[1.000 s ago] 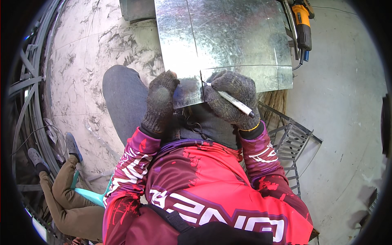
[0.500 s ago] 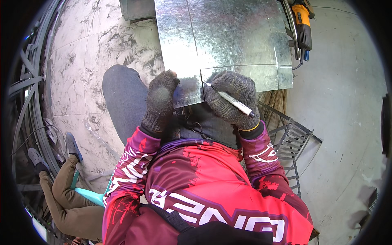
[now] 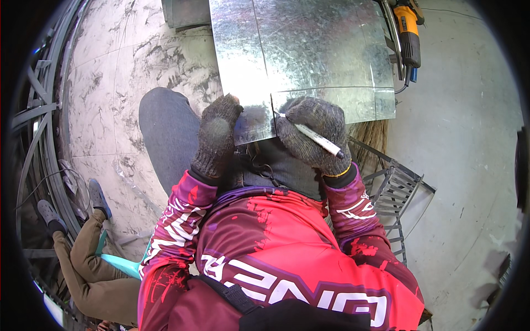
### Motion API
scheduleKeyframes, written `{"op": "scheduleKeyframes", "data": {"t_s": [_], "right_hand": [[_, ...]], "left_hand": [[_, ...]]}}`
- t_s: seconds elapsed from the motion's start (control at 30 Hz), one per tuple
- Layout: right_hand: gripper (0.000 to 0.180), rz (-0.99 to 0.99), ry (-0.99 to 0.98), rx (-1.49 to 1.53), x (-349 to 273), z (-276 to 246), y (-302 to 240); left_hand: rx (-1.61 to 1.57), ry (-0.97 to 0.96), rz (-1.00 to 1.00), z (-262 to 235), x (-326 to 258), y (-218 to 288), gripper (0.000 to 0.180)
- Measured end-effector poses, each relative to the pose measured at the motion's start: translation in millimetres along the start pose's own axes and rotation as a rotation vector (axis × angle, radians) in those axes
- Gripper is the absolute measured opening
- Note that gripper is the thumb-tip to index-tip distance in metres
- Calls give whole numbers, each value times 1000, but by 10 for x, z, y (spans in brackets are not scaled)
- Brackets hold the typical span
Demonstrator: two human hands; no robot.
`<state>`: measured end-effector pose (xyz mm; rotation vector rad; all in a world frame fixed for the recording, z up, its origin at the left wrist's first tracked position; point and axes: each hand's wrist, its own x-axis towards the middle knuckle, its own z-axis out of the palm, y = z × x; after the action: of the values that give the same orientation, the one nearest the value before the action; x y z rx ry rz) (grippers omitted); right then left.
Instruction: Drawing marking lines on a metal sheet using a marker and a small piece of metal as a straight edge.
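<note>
A shiny galvanized metal sheet (image 3: 314, 49) lies in front of me, with dark lines drawn along and across it. My left hand (image 3: 217, 132), in a dark grey knit glove, is closed on the sheet's near left edge; its fingertips are partly hidden. In my right hand (image 3: 316, 129), gloved alike, a white marker pen (image 3: 318, 139) is gripped. The pen slants, its dark end toward my wrist and its writing tip at the dark line near the sheet's front edge.
An orange and black power tool (image 3: 408, 30) with a cord sits beyond the sheet's right side. Broom-like bristles (image 3: 369, 138) and a slatted metal frame (image 3: 395, 190) are at my right. Metal bars (image 3: 52, 127) line the left, near another person's legs (image 3: 91, 270).
</note>
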<state>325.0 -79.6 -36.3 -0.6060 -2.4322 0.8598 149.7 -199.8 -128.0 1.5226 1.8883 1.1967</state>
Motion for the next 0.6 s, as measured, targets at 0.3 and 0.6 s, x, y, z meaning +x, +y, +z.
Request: {"op": "scheduleKeyframes", "data": {"t_s": [0.3,0.6], "right_hand": [[17,1,-27,-53,-76,-14,-17],[16,3,-14,-48,-52,-2,-26]], "left_hand": [[136,85,139,20,-22,-10,24],[114,70,101,-39,14,82,25]]}}
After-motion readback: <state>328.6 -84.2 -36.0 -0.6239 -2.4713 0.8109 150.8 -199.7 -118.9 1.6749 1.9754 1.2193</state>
